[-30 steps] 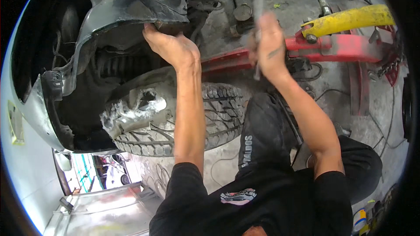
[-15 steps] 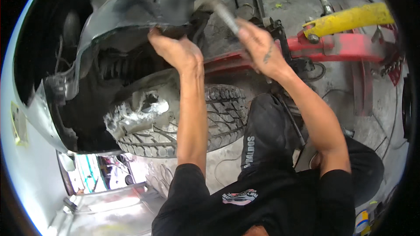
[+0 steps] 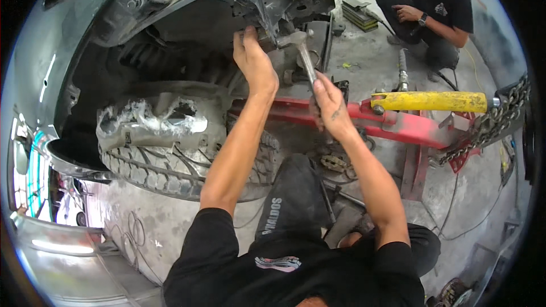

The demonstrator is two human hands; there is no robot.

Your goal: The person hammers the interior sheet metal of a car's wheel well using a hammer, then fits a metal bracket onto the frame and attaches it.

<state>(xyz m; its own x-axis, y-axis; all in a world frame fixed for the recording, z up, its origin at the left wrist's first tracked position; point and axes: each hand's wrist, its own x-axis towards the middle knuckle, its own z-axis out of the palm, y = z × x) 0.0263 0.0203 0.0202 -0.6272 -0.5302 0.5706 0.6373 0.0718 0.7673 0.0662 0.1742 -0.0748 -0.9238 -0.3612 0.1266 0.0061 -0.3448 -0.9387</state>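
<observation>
My left hand (image 3: 254, 62) grips the bent edge of a dark car fender (image 3: 187, 0) above the wheel arch. My right hand (image 3: 330, 105) is closed around the handle of a hammer (image 3: 301, 51), whose metal head rests against the fender edge just right of my left hand. Below the arch sits a tyre (image 3: 170, 165) with a crumpled silvery part (image 3: 153, 122) lying on top of it.
A red frame-pulling rig (image 3: 398, 125) with a yellow ram (image 3: 429, 101) and a chain (image 3: 489, 125) stands to the right. Another person (image 3: 426, 8) crouches on the concrete floor at the upper right. A shiny car panel (image 3: 51, 250) fills the lower left.
The hammer has swung from raised over the red rig down and left onto the fender edge. My left hand stayed on the fender. The view tilted up, bringing the other person into sight.
</observation>
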